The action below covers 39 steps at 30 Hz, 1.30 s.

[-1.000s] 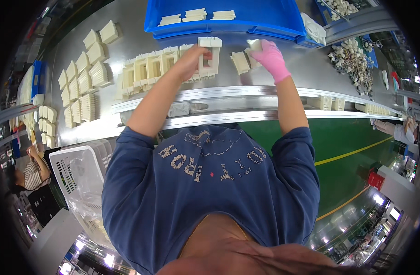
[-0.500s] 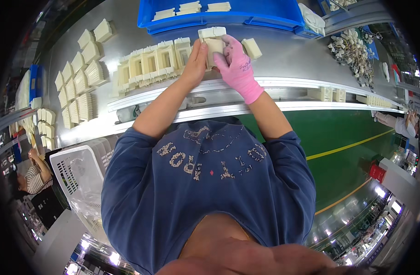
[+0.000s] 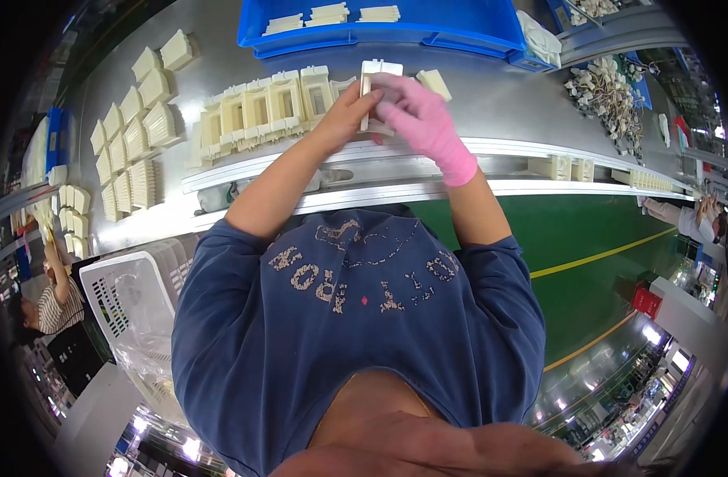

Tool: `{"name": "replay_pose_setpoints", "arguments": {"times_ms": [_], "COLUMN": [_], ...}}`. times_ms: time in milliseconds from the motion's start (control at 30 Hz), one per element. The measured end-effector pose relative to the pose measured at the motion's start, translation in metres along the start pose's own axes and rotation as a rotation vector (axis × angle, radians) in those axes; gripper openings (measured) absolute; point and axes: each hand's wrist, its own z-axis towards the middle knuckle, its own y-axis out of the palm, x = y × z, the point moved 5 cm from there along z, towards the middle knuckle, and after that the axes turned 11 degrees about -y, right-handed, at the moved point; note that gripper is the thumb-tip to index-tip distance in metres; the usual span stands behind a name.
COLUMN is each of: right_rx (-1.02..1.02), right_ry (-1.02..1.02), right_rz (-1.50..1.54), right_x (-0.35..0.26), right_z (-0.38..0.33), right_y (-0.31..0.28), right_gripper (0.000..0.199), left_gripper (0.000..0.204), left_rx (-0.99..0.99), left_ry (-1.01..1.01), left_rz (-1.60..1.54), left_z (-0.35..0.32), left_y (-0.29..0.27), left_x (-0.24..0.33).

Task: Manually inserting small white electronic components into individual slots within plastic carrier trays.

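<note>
A cream-white plastic frame (image 3: 367, 102), turned on its edge, is gripped by my bare left hand (image 3: 349, 113) over the table. My right hand (image 3: 424, 121), in a pink glove, hovers at the frame's right side with fingers bent toward it. Those fingers are smeared by motion, so whether they hold the part is unclear. Left of my hands stands a row of similar cream frames (image 3: 256, 111) side by side. A small cream block (image 3: 434, 85) lies just beyond the gloved hand.
Behind the work stands a blue tray (image 3: 380, 36) with stacked cream strips. Cream ribbed pieces (image 3: 141, 135) lie in rows at left. Bundled wired parts (image 3: 606, 103) are heaped at right. A metal rail (image 3: 491, 147) runs along the table's front; a white basket (image 3: 133, 286) stands lower left.
The frame has been turned from facing up onto its edge. My gloved hand has shifted right and loosened from around it, while my left hand has kept its hold.
</note>
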Motion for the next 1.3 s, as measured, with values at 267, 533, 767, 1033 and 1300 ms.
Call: {"name": "replay_pose_setpoints", "arguments": {"times_ms": [267, 533, 767, 1033, 1300], "right_rx": [0.053, 0.163, 0.120, -0.131, 0.069], "right_ry": [-0.229, 0.417, 0.253, 0.573, 0.235], "right_rz": [0.012, -1.231, -1.186, -1.253, -0.186], "right_x": [-0.029, 0.012, 0.076, 0.123, 0.059], "right_z": [-0.023, -0.098, -0.020, 0.036, 0.019], "right_y": [-0.029, -0.112, -0.121, -0.103, -0.080], "right_gripper": [0.063, 0.041, 0.033, 0.046, 0.030], "left_gripper": [0.035, 0.020, 0.012, 0.015, 0.025], "left_rx": [-0.455, -0.006, -0.323, 0.322, 0.271], "left_ry": [-0.255, 0.418, 0.380, 0.308, -0.128], "left_rz": [0.511, 1.782, 2.217, 0.919, 0.032], "left_z": [0.002, 0.070, 0.097, 0.047, 0.031], "left_y": [0.026, -0.024, -0.022, -0.010, -0.028], "left_x": [-0.002, 0.006, -0.033, 0.049, 0.000]}}
